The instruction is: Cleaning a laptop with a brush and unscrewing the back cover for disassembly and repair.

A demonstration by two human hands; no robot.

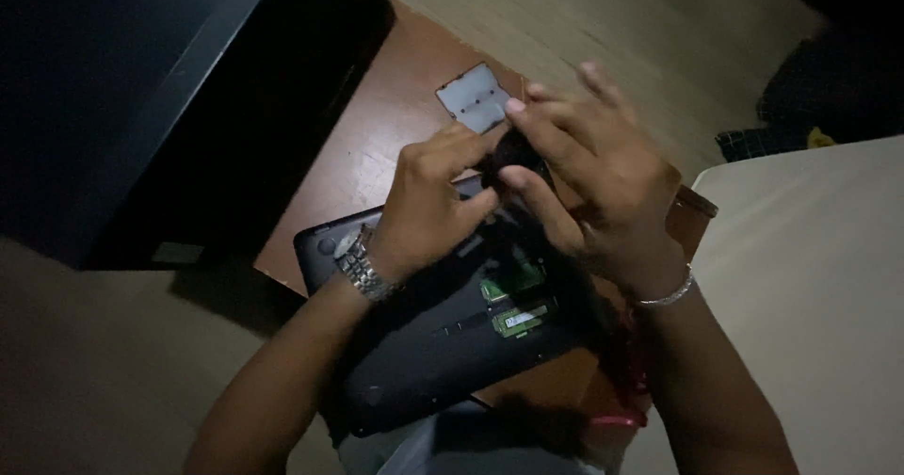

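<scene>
Clearly, a small dark object is pinched between the fingertips of the left hand and the right hand, both closed narrowly on it. Directly beneath the hands an upturned black laptop lies with green memory boards exposed. If grip were lost in the dim light, those boards could be struck. The removed cover panel rests beyond the fingertips on the tabletop.

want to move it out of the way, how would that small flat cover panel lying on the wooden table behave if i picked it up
The cover panel looks thin and flat, so probably light and fairly stiff, perhaps slightly bendable. Lying flush on the wooden table, it likely needs an edge pried up and should slide rather than roll. It lies apart from the laptop and both hands.
</scene>
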